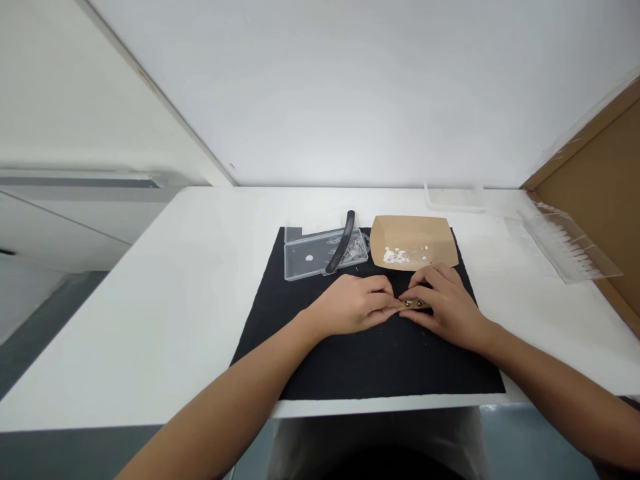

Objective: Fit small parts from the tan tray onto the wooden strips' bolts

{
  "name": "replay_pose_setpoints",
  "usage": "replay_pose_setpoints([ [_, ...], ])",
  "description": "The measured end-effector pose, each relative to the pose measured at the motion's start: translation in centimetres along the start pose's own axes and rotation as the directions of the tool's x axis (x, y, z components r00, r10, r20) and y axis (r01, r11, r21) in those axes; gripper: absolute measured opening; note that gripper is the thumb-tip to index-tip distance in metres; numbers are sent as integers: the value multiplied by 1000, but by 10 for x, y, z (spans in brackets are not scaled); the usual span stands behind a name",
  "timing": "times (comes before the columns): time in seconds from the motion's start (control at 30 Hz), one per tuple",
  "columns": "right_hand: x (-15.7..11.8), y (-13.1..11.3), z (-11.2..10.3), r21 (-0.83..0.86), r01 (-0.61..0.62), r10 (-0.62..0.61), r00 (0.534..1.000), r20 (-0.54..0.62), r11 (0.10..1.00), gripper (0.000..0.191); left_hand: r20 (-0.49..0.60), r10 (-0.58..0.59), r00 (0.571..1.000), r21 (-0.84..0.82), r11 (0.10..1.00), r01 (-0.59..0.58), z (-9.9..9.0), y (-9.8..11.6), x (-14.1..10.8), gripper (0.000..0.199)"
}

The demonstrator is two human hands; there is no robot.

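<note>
Over the black mat (350, 360), my two hands meet at a small tan strip (411, 304) with a couple of shiny dark round pieces on it. My right hand (447, 307) grips the strip, fingers above and thumb below. The fingertips of my left hand (355, 303) are pinched together at the strip's left end; what lies between them is too small to make out. Just beyond my left hand is a clear plastic case (300, 257) with small clear pieces in it. A black curved handle-like tool (341, 243) lies across that case.
A brown paper tray (415, 230) holding white flakes (395, 256) sits behind my right hand. Clear plastic trays (565, 247) lie at the right, beside a brown board (605, 180). Another clear tray (454, 200) is near the wall, at the back of the white table (175, 300).
</note>
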State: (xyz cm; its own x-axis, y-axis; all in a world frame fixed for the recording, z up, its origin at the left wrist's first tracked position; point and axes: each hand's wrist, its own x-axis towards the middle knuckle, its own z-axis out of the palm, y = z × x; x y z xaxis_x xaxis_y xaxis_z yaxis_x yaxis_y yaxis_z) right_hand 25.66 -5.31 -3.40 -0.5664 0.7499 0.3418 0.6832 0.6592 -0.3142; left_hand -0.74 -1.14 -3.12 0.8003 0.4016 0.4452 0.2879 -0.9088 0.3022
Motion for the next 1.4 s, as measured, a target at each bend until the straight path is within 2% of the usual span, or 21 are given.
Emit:
replay_pose_setpoints([
  [0.17,0,-2,-1,2,-11,11,1000,8,1000,19,17,-4,1000,26,1000,4,0,1,0,17],
  [0.4,-1,-2,-1,-2,-2,2,1000,9,1000,20,56,-33,998,-34,999,35,3,1,1,18],
  [0.73,-1,-3,-1,-9,-13,14,1000,21,1000,18,50,-84,995,-172,981,91,7,3,2,18],
  [1.03,-1,-4,-1,13,-18,18,1000,26,1000,15,21,-145,989,-225,963,147,10,9,4,12],
  [1.4,0,-3,-8,46,-68,65,996,56,997,15,71,-179,981,-270,944,191,2,8,5,11],
])
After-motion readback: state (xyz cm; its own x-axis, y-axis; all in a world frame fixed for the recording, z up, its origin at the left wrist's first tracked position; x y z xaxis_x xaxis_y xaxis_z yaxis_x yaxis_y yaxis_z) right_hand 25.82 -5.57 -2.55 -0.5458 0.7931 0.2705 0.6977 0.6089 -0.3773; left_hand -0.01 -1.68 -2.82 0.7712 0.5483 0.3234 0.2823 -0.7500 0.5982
